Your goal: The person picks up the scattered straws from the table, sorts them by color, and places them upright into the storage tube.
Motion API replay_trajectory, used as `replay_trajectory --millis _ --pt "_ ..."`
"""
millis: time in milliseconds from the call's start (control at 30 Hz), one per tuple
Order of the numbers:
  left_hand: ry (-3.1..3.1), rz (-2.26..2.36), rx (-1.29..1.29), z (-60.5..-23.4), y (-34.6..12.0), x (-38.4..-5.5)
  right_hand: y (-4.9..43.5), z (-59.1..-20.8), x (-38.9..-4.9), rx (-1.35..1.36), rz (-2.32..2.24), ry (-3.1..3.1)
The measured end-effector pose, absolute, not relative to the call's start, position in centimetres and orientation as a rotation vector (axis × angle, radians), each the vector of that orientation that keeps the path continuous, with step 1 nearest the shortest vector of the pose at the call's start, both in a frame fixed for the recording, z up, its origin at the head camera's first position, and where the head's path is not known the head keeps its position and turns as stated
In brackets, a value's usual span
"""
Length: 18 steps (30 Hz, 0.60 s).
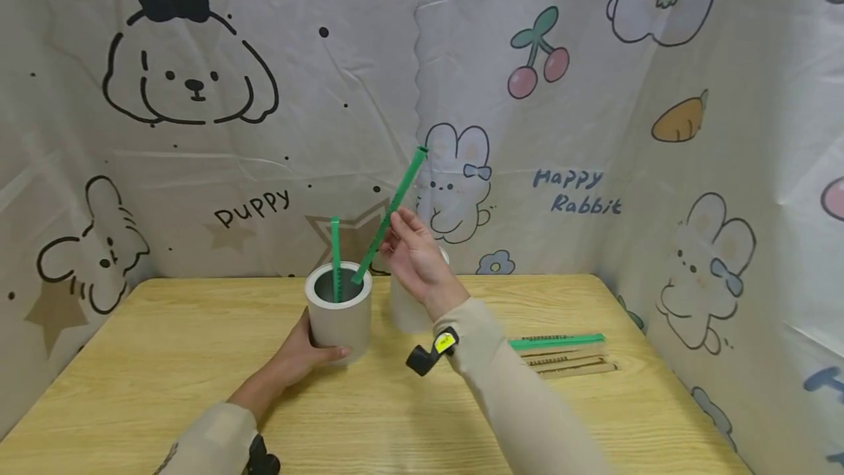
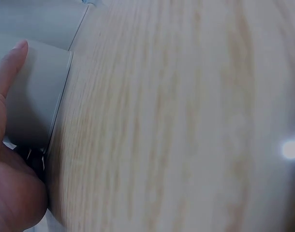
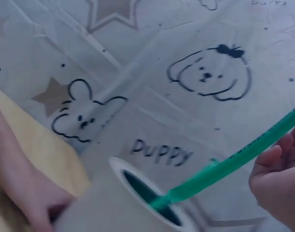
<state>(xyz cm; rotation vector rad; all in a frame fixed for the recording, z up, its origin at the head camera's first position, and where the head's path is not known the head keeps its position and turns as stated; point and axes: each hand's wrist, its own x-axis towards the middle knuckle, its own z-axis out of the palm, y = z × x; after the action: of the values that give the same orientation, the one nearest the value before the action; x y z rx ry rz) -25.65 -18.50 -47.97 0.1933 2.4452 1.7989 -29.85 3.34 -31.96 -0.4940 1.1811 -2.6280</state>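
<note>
A white cylindrical cup [image 1: 339, 332] stands on the table, and my left hand [image 1: 295, 355] grips its lower side, thumb across the front. In the left wrist view the thumb [image 2: 13, 67] lies along the cup wall. One green wrapped straw [image 1: 335, 244] leans upright inside the cup. My right hand [image 1: 420, 261] pinches another green wrapped straw [image 1: 404, 189] near its middle, slanted, with its lower end over the cup's mouth. The right wrist view shows that straw's crimped end [image 3: 174, 195] at the opening.
Behind the right hand stands a second white cup [image 1: 405, 306], partly hidden. Several wrapped straws [image 1: 560, 343], green and pale with brown print, lie on the table [image 1: 369, 416] at the right, partly behind the right sleeve. A patterned cloth [image 1: 343, 94] hangs around the table's back and sides.
</note>
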Motion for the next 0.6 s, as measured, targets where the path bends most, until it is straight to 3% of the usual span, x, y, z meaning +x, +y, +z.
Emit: replay_trajectory --millis 300,600 --pt "2.434 1.813 0.223 -48.1 -18.3 -25.6 0.3 -35.0 -29.1 -0.2 -2.46 1.606" --pt "2.457 1.778 0.182 -47.8 -18.4 -25.6 6.2 -33.3 -28.5 -0.446 -2.159 1.951"
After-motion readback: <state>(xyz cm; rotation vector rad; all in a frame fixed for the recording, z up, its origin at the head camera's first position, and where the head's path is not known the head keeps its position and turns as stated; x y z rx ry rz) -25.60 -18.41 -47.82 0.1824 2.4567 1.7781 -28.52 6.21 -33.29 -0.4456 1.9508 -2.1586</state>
